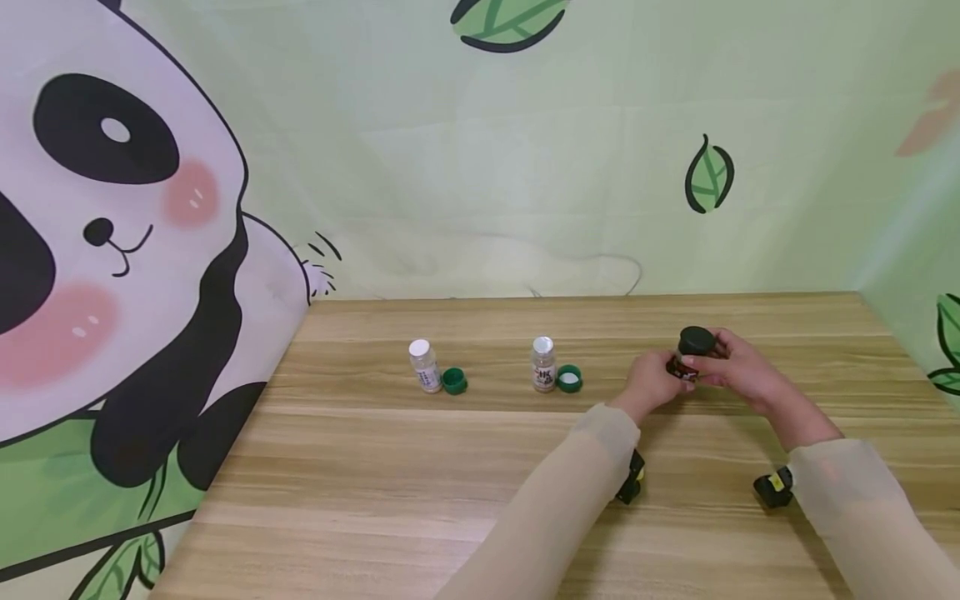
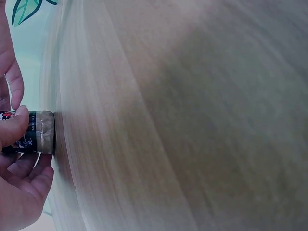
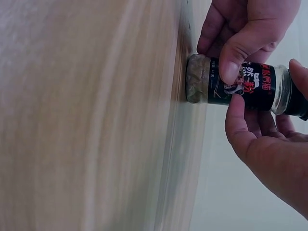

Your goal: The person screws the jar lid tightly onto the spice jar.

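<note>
A spice jar with a black label (image 3: pixel 260 89) and a black lid (image 1: pixel 697 340) is between my two hands at the right of the table. My left hand (image 1: pixel 654 385) grips the body, its thumb across the label in the right wrist view. Higher up, my right hand (image 1: pixel 738 371) holds the jar around its neck and lid, with one finger against the label. Pale powder shows through the clear glass base (image 2: pixel 45 132). The jar stands about upright, its base at or close to the tabletop; I cannot tell whether it touches.
Two small white-topped bottles stand on the wooden table (image 1: pixel 375 467): a left bottle (image 1: pixel 425 367) beside a green cap (image 1: pixel 454 381), and a middle bottle (image 1: pixel 543 365) beside another green cap (image 1: pixel 569 379). A panda-printed backdrop (image 1: pixel 420 167) rises behind the table's far edge.
</note>
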Demonstrator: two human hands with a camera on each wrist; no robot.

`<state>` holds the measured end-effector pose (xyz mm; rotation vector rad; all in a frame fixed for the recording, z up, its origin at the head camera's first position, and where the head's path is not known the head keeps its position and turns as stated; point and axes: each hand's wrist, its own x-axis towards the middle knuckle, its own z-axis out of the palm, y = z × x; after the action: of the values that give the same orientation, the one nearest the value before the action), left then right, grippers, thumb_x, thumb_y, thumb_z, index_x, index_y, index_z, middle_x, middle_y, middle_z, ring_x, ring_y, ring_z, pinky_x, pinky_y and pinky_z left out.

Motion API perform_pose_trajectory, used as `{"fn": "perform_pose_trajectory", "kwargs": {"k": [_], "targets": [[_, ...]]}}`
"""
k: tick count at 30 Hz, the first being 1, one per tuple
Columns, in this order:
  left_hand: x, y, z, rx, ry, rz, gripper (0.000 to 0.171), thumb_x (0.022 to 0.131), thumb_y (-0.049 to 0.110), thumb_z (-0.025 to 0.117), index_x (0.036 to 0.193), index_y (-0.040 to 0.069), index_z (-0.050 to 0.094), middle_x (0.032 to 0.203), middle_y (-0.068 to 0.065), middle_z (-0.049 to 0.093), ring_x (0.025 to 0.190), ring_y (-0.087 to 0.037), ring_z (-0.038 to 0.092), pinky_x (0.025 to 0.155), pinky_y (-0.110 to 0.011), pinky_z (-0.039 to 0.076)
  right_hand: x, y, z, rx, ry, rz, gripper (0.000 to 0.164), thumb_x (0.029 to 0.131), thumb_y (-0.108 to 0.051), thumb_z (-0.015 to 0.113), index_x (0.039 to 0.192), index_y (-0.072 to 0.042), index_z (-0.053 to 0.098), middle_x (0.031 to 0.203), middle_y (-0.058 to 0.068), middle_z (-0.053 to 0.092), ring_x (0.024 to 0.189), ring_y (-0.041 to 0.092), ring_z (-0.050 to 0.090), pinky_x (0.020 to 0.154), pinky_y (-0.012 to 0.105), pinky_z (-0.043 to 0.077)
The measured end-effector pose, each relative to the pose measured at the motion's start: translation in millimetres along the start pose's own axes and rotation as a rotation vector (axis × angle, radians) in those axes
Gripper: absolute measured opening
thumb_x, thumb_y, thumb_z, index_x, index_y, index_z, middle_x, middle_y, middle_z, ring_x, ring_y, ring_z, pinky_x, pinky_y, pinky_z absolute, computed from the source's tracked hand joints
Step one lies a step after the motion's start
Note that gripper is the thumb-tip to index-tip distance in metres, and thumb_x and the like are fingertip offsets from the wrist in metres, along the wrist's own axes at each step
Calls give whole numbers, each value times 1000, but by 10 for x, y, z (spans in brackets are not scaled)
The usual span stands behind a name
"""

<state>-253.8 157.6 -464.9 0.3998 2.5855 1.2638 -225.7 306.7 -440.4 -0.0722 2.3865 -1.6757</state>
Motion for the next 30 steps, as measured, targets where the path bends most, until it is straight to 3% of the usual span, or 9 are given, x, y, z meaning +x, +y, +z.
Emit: {"fn": "perform_pose_trajectory", "kwargs": {"k": [17,24,30], "targets": [[-13,1,4,28,4,11,23,85,14,83,105,6,75,103,-5,78,77,-6,53,71,-13,43,20,26,37,-44,64,28,61,104,-17,59,145,13,25,153,40,36,91,-18,52,81,17,56],[-7,4,-9,39,8,3,22,86,16,83,104,7,75,102,-4,78,81,-7,57,76,-13,46,17,8,9,-36,10,15,67,103,-13,58,150,14,18,153,42,33,94,-20,49,84,13,54],[-13,14,-15,58,5,12,24,85,16,83,105,7,75,103,-4,79,83,-8,59,76,-13,46,11,-2,-67,-20,-61,-2,73,103,-13,58,155,12,14,155,43,28,98,-17,50,85,16,55]]}}
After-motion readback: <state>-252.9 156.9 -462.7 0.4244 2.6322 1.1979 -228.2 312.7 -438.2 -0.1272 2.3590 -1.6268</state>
